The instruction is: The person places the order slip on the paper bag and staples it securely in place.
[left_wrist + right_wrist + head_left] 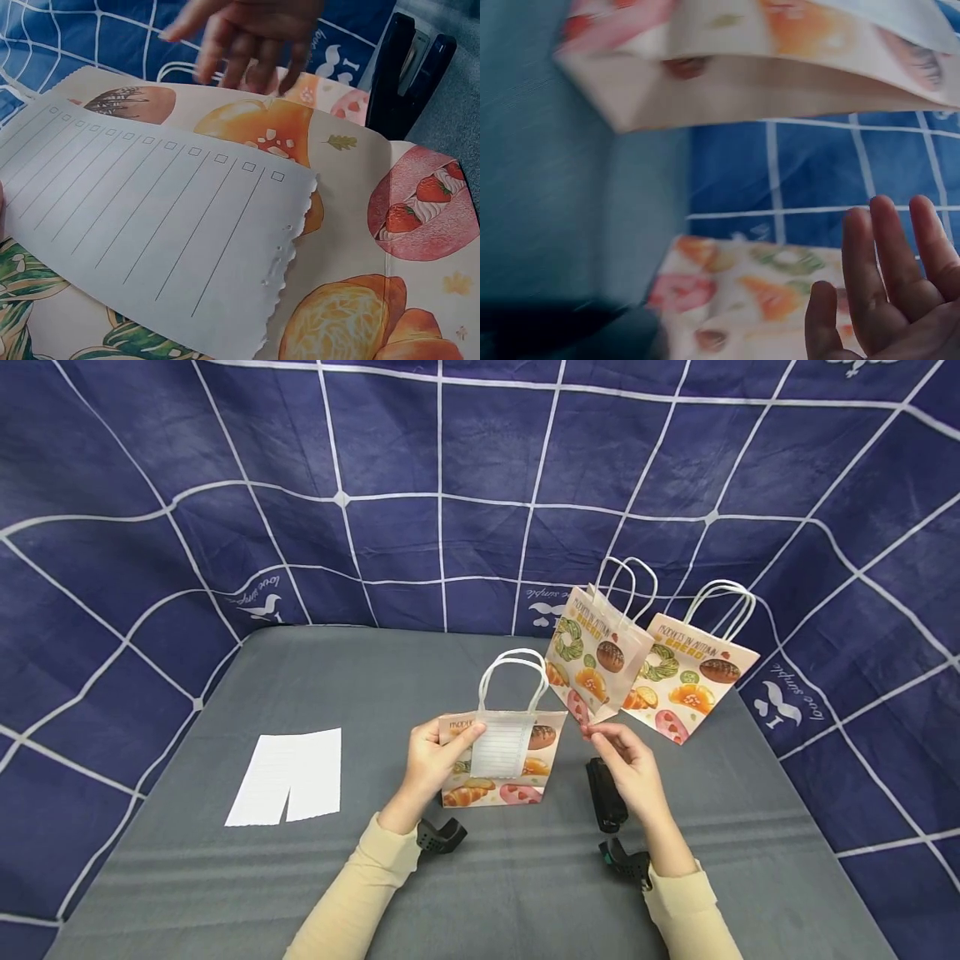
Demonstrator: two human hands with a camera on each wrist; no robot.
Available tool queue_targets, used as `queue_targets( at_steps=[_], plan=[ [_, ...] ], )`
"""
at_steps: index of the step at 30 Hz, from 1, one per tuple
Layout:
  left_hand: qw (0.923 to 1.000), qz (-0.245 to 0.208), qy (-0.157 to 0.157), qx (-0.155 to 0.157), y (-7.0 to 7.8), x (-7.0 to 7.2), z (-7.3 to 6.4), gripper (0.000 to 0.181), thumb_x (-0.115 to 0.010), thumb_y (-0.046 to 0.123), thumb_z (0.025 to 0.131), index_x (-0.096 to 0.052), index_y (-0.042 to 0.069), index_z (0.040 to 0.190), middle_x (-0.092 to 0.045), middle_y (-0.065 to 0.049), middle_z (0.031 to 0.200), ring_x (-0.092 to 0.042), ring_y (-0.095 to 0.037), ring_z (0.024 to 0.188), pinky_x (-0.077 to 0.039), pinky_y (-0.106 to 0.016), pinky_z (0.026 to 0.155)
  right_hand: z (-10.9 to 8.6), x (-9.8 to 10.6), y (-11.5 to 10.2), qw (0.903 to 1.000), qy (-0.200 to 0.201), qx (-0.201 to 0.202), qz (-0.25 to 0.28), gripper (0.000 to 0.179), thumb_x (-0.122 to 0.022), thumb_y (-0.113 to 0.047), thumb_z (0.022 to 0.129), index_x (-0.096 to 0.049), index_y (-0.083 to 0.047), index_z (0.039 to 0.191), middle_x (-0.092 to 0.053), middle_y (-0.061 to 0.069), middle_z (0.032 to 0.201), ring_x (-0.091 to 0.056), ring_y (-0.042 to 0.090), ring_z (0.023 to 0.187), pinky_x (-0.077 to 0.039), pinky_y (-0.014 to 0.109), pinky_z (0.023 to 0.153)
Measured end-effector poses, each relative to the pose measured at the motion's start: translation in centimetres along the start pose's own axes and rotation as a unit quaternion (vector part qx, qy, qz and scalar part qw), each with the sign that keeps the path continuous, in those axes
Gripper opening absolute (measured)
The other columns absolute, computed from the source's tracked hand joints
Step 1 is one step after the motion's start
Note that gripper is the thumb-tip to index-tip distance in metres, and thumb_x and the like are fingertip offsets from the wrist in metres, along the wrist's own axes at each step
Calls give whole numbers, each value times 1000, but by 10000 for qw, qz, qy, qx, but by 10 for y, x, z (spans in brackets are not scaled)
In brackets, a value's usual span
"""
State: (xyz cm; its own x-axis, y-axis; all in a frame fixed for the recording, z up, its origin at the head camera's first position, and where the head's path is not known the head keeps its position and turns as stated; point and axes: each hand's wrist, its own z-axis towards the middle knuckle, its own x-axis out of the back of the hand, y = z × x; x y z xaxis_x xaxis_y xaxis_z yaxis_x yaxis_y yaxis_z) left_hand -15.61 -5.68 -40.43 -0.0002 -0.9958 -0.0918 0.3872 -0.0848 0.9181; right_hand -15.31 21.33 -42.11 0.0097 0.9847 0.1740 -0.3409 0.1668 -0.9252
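Observation:
My left hand [435, 756] grips a paper gift bag [491, 793] printed with bread and pastries at its left side. The thumb presses a lined paper slip [498, 750] against the bag's front, near the top below the white rope handles. The slip has a row of small checkboxes and a torn edge, plain in the left wrist view. My right hand [630, 768] is in the air to the right of this bag, fingers spread and holding nothing. Beneath it on the table lies a black stapler [606, 797].
Two matching paper bags, one tilted [596, 656] and one beside it [686, 681], stand at the back right by the blue grid cloth [480, 543]. White paper sheets [292, 768] lie on the left of the grey table [375, 677].

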Motion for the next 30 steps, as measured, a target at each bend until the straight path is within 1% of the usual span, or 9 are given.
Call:
queue_targets(
  at_steps=[4, 6, 9, 12, 16, 21, 25, 28, 30],
  plan=[
    [9999, 1, 37, -122, -2, -1, 0, 14, -69, -5, 81, -67, -14, 91, -67, -27, 82, -66, -14, 67, -53, -49, 57, -13, 3, 0, 9961, 101, -212, -856, 17, -53, -3, 95, -61, 7, 107, -63, 20, 109, -57, 0, 98, -45, 16, 84],
    [9998, 20, 56, -191, -3, -2, 0, 13, -69, -6, 81, -67, -15, 91, -66, -27, 82, -65, -11, 67, -54, -43, 55, -18, 3, -1, 9913, 177, -323, -1268, 18, -55, -5, 95, -61, 7, 107, -62, 21, 112, -55, 4, 103, -43, 19, 89],
    [9996, 23, 80, -271, -4, -2, 0, 12, -69, -7, 81, -67, -15, 90, -67, -26, 81, -64, -8, 66, -54, -34, 53, -24, 3, 3, 9836, 274, -530, -1705, 21, -56, -8, 94, -60, 7, 109, -60, 20, 117, -52, 17, 111, -39, 30, 95],
    [9996, 7, 90, -276, -5, -2, 0, 12, -69, -7, 80, -67, -14, 90, -67, -25, 81, -64, -8, 65, -53, -29, 52, -26, 3, 10, 9816, 298, -677, -1762, 24, -56, -7, 94, -58, 9, 112, -57, 23, 121, -48, 30, 117, -36, 42, 97],
    [9996, -21, 77, -273, -5, -2, 1, 12, -69, -7, 81, -67, -14, 90, -67, -26, 81, -65, -10, 66, -54, -30, 53, -27, 4, 16, 9823, 298, -694, -1712, 26, -56, -7, 94, -56, 10, 114, -54, 26, 124, -46, 36, 119, -35, 49, 98],
    [9995, -79, 47, -294, -5, -2, 1, 13, -69, -7, 80, -67, -15, 91, -67, -27, 82, -66, -13, 67, -54, -30, 54, -26, 5, 22, 9830, 232, -590, -1721, 26, -57, -5, 93, -56, 10, 114, -52, 28, 125, -47, 36, 118, -37, 49, 96],
    [9995, -112, 26, -278, -3, -2, 0, 13, -69, -7, 81, -67, -15, 91, -66, -27, 82, -66, -13, 67, -54, -29, 55, -26, 12, 49, 9853, 221, -523, -1613, 27, -59, -6, 92, -56, 8, 116, -51, 25, 128, -47, 34, 119, -38, 48, 95],
    [9995, -65, 33, -293, -3, -2, 0, 13, -69, -7, 80, -67, -15, 90, -66, -27, 81, -65, -11, 66, -53, -27, 54, -27, 16, 69, 9851, 186, -638, -1585, 31, -61, -10, 92, -56, 4, 119, -49, 21, 133, -45, 31, 122, -37, 45, 97],
    [9995, -29, 31, -300, -4, -2, 0, 12, -69, -7, 80, -67, -15, 90, -66, -26, 81, -64, -10, 66, -53, -26, 53, -29, 18, 74, 9830, 149, -777, -1659, 35, -63, -15, 91, -54, 1, 122, -47, 17, 136, -43, 29, 124, -35, 43, 99]
  ],
)
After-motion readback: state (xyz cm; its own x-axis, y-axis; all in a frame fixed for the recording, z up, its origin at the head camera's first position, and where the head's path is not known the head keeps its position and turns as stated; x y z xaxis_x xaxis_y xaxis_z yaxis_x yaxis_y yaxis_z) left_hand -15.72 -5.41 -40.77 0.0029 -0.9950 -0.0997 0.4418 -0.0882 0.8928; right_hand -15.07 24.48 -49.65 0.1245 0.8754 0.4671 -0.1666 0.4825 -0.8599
